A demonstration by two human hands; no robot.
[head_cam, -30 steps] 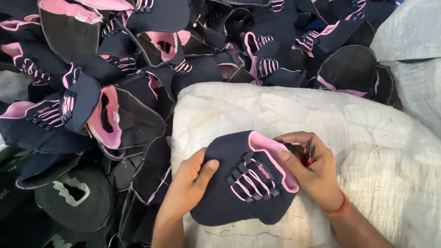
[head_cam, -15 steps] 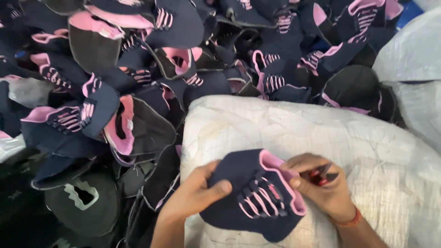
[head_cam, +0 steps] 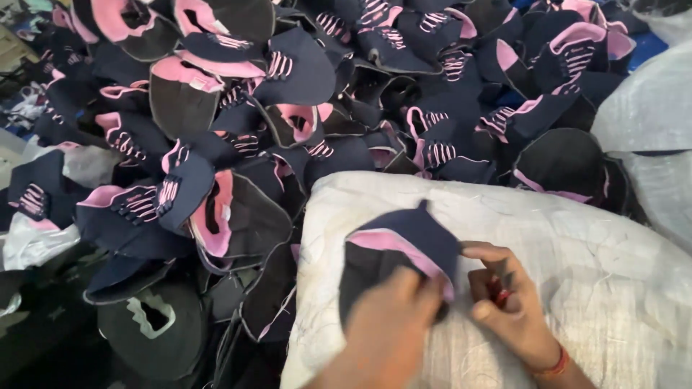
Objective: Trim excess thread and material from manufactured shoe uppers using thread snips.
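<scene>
Soft, light navy-and-pink shoe upper (head_cam: 404, 248) — floppy, best taken at the pink-lined edge. Left hand (head_cam: 393, 328) fingers pressing it down; right hand (head_cam: 508, 310) pinching a small red tool (head_cam: 499, 294).

A white woven sack (head_cam: 577, 238) serves as the worktop cover. Behind it and to its left lies a big pile of navy-and-pink shoe uppers (head_cam: 288, 108), many overlapping, some showing pink laces. A second pale sack (head_cam: 649, 115) sits at its right, and a black cut-out piece (head_cam: 151, 324) lies low at its left.
</scene>
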